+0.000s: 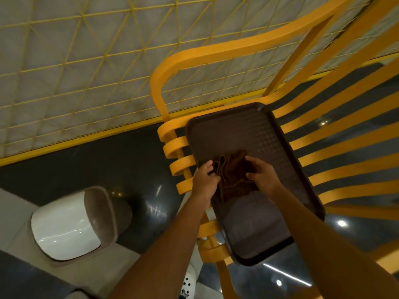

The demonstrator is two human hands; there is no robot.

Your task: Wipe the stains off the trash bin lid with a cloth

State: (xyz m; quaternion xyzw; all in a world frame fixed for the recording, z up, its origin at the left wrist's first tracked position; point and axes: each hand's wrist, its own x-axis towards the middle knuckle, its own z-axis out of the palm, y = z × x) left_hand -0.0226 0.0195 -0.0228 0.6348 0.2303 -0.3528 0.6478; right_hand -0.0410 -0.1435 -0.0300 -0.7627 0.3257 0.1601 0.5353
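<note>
A brown cloth (pixel 233 175) lies crumpled on a dark brown tray (pixel 248 130) that rests on the seat of a yellow slatted chair (pixel 336 134). My left hand (pixel 205 178) pinches the cloth's left edge, fingers closed on a fold. My right hand (pixel 262 173) grips the cloth's right side from above. The white trash bin (pixel 64 225) with its brown-grey rimmed lid (pixel 101 212) stands at the lower left, apart from both hands. No stains can be made out on the lid from here.
A yellow wire-mesh fence (pixel 86 67) runs across the top, with the chair's back (pixel 194 59) against it. The floor (pixel 108 160) is dark and glossy. A white shoe (pixel 190 283) shows at the bottom middle.
</note>
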